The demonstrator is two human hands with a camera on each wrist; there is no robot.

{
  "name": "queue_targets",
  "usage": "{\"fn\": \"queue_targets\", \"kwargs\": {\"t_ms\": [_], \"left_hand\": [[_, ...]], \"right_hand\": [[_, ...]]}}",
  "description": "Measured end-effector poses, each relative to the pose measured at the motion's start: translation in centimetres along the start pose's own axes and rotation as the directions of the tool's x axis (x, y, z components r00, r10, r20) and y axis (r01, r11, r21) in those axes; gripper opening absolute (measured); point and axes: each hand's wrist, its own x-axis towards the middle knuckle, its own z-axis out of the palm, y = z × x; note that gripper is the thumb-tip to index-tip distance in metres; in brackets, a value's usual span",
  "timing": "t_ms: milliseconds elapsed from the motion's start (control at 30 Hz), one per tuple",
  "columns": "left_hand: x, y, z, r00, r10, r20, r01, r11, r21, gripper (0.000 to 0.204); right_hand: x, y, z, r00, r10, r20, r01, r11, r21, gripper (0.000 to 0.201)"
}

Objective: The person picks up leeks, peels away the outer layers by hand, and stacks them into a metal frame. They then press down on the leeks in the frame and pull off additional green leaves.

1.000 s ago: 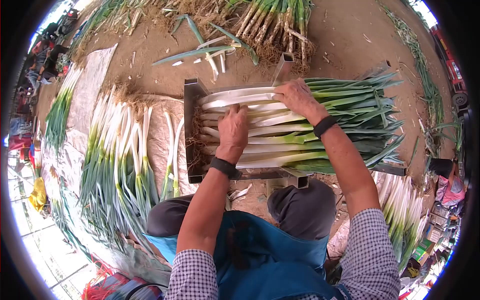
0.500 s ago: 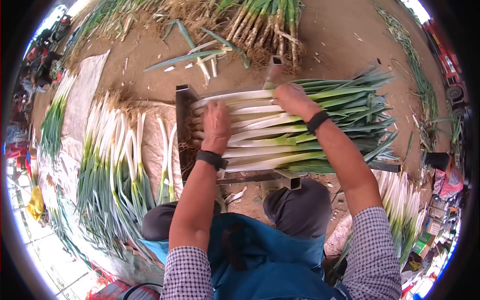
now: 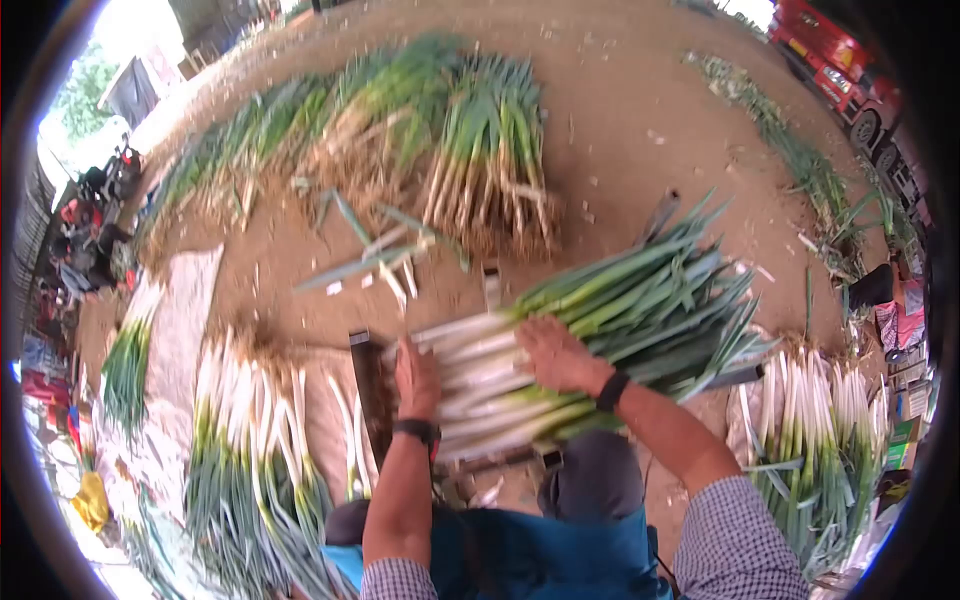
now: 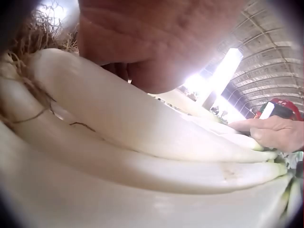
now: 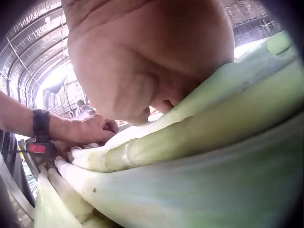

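A thick layer of green onions (image 3: 475, 395) lies in a dark metal frame (image 3: 370, 385), roots to the left and leaves to the right. My left hand (image 3: 418, 385) is at the root end, its fingers bent down around the white stalks (image 4: 133, 123); its fingertips are partly hidden behind them. Brown roots (image 4: 28, 47) show beside it in the left wrist view. Farther right, my right hand (image 3: 555, 352) rests across the stalks where white turns green, fingers extended. A pale green stalk (image 5: 147, 149) runs below this palm in the right wrist view.
Green onions with roots lie in a pile (image 3: 490, 170) beyond the frame. Cleaned ones lie at left (image 3: 240, 430) and right (image 3: 810, 430). Loose trimmings (image 3: 375, 262) are scattered on the dirt floor. A red truck (image 3: 830, 65) stands far right.
The head view has tilted up, bringing more ground into sight. My left hand has shifted left to the root end; my right hand has moved from the far edge nearer the bundle's middle.
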Motion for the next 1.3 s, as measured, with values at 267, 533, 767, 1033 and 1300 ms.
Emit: {"fn": "queue_targets", "kwargs": {"t_ms": [267, 533, 767, 1033, 1300], "left_hand": [[0.5, -0.4, -1.0, 0.977, 0.098, 0.191, -0.135, 0.973, 0.187, 0.023], [1.0, -1.4, -0.7, 0.97, 0.207, 0.125, -0.221, 0.969, 0.108, 0.02], [-2.3, -0.1, -2.3, 0.962, 0.18, 0.206, -0.22, 0.956, 0.194, 0.022], [0.5, -2.3, -0.5, 0.935, 0.139, 0.328, -0.194, 0.971, 0.142, 0.032], [2.0, 1.8, -3.0, 0.918, 0.393, -0.048, -0.325, 0.816, 0.478, 0.022]], "right_hand": [[1.7, 0.1, -0.4, 0.932, -0.107, -0.347, 0.099, 0.994, -0.039, 0.039], [6.1, 1.9, -1.3, 0.976, -0.068, -0.206, 0.05, 0.994, -0.092, 0.04], [1.9, -1.1, -0.3, 0.955, -0.109, -0.277, 0.061, 0.983, -0.175, 0.035], [3.8, 0.8, 0.2, 0.989, -0.017, -0.148, 0.015, 1.0, -0.015, 0.044], [3.4, 0.4, 1.0, 0.99, 0.015, -0.144, -0.011, 0.999, 0.03, 0.052]]}}
